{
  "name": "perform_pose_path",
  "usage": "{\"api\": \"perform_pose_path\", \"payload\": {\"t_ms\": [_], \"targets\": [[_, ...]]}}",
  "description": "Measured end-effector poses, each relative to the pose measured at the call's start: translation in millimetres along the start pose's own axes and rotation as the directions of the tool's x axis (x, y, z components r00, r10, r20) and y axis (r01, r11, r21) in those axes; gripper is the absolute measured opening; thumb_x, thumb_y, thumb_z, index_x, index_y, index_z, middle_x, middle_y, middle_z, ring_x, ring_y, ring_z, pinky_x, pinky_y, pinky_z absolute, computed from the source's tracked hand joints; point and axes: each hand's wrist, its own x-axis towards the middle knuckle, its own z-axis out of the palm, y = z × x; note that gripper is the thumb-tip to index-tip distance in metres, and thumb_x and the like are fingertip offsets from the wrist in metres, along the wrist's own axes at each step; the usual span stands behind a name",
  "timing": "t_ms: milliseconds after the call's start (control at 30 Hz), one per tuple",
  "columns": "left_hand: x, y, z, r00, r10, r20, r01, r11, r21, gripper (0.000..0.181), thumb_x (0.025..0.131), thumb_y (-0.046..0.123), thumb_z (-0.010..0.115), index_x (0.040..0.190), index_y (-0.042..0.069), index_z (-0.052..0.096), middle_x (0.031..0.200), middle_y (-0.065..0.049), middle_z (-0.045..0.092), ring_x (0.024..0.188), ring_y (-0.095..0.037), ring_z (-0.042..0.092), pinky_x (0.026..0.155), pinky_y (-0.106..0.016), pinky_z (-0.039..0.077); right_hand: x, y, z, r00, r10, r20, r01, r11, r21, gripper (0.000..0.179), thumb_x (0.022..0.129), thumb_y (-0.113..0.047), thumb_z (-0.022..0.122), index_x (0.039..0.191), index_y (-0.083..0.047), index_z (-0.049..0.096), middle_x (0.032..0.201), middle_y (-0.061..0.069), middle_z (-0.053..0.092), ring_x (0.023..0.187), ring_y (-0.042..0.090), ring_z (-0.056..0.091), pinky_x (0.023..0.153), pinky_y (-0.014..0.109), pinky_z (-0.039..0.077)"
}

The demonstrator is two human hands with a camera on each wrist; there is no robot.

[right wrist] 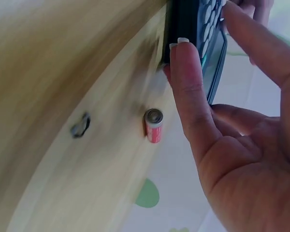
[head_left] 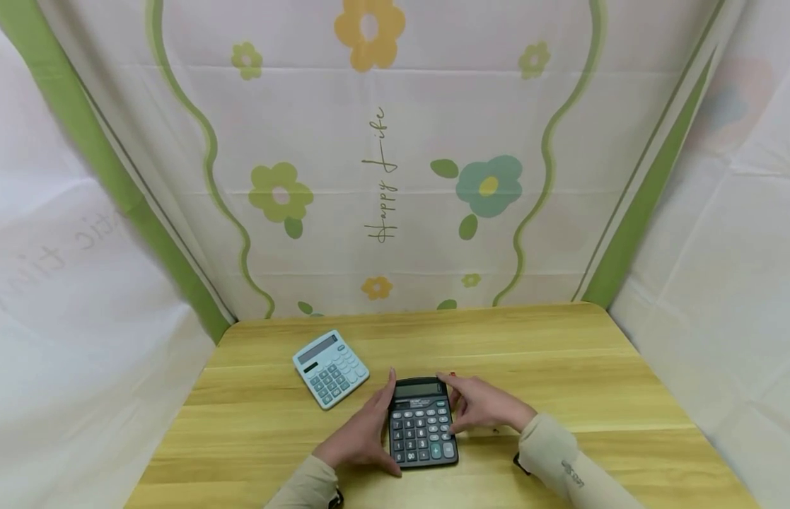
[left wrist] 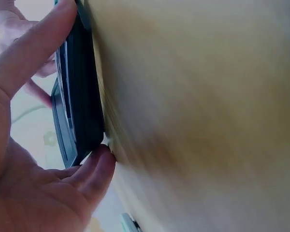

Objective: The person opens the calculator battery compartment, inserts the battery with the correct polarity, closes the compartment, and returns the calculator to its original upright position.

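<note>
Our left hand [head_left: 364,430] at nine o'clock, right hand [head_left: 489,403] at three, grip the black calculator [head_left: 422,425] half-curled — likely steadying it.

You had a wood-grain table [head_left: 592,367], yellowish, back corners rounded, pushed up near a white back curtain [head_left: 420,106]. Three sides were draped: back curtain, left curtain [head_left: 83,339], right curtain [head_left: 706,283]. Your back one carried an orange flower [head_left: 369,27] up top, a green flower [head_left: 280,194] left, a blue flower [head_left: 489,186] right, plus "Happy Life" lettering [head_left: 383,189] running sideways up the middle. Wavy green lines [head_left: 211,141] framed that print; horizontal creases crossed it. Green bands [head_left: 117,170] ran down both corners. Left curtain showed faint reversed lettering [head_left: 51,258]; right, a blurry pink-and-blue patch [head_left: 728,102]. Light was soft, pale.
</note>
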Motion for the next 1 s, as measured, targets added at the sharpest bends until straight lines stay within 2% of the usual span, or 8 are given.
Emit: {"api": "perform_pose_path", "payload": {"t_ms": [100, 333, 467, 700, 900, 1000], "targets": [[-0.8, 1.0, -1.4, 1.000, 0.014, 0.009, -0.014, 1.000, 0.001, 0.170, 0.049, 0.037, 0.105, 0.163, 0.031, -0.022, 0.168, -0.022, 0.023, 0.150, -0.041, 0.035, 0.120, -0.055, 0.036, -0.3, -2.4, 0.6, 1.000, 0.007, -0.013, -0.007, 1.000, -0.007, 0.103, 0.081, -0.025, 0.091, 0.160, 0.002, 0.031, 0.102, 0.003, 0.068, 0.078, 0.005, 0.064, 0.073, 0.024, 0.056], [-8.0, 4.7, -12.5, 1.000, -0.002, 0.017, 0.002, 1.000, -0.025, 0.162, 0.056, 0.036, 0.103, 0.163, 0.037, -0.017, 0.169, -0.022, 0.022, 0.152, -0.041, 0.032, 0.121, -0.059, 0.033, 2.4, -2.4, 4.7, 1.000, 0.022, -0.010, -0.022, 1.000, 0.018, 0.093, 0.090, -0.032, 0.082, 0.161, 0.000, 0.031, 0.102, 0.002, 0.068, 0.080, 0.008, 0.066, 0.072, 0.025, 0.056], [-13.0, 6.9, -20.0, 0.999, 0.035, 0.011, -0.035, 0.999, -0.016, 0.156, 0.060, 0.035, 0.102, 0.165, 0.032, -0.014, 0.169, -0.021, 0.023, 0.153, -0.042, 0.031, 0.120, -0.061, 0.032, 2.4, -2.6, 4.9, 1.000, 0.007, -0.009, -0.007, 1.000, 0.013, 0.088, 0.094, -0.035, 0.078, 0.160, 0.000, 0.032, 0.100, -0.002, 0.068, 0.081, 0.007, 0.066, 0.073, 0.025, 0.056], [-16.6, 12.5, -32.1, 0.995, 0.103, -0.011, -0.103, 0.994, -0.037, 0.150, 0.062, 0.026, 0.099, 0.167, 0.022, -0.007, 0.173, -0.010, 0.017, 0.156, -0.035, 0.027, 0.123, -0.059, 0.028, 3.0, -6.4, 3.8, 1.000, -0.002, -0.017, 0.003, 1.000, 0.018, 0.082, 0.097, -0.036, 0.074, 0.158, 0.003, 0.036, 0.099, -0.006, 0.067, 0.082, 0.005, 0.065, 0.073, 0.024, 0.056], [-16.0, 13.9, -36.0, 0.989, 0.147, -0.024, -0.148, 0.988, -0.054, 0.149, 0.063, 0.026, 0.099, 0.167, 0.023, -0.007, 0.174, -0.008, 0.014, 0.156, -0.033, 0.026, 0.123, -0.058, 0.028, 3.8, -9.2, 4.7, 1.000, -0.007, -0.017, 0.007, 1.000, 0.023, 0.080, 0.099, -0.034, 0.072, 0.157, 0.006, 0.035, 0.100, -0.005, 0.068, 0.083, 0.005, 0.065, 0.074, 0.024, 0.056], [-15.7, 13.8, -37.2, 0.989, 0.147, -0.018, -0.148, 0.986, -0.075, 0.146, 0.065, 0.030, 0.098, 0.167, 0.024, -0.007, 0.174, -0.008, 0.014, 0.157, -0.032, 0.026, 0.123, -0.059, 0.028, 4.1, -9.3, 4.9, 1.000, -0.011, -0.016, 0.012, 0.999, 0.037, 0.079, 0.100, -0.033, 0.071, 0.157, 0.007, 0.034, 0.100, -0.005, 0.069, 0.082, 0.005, 0.066, 0.075, 0.024, 0.057]]}}
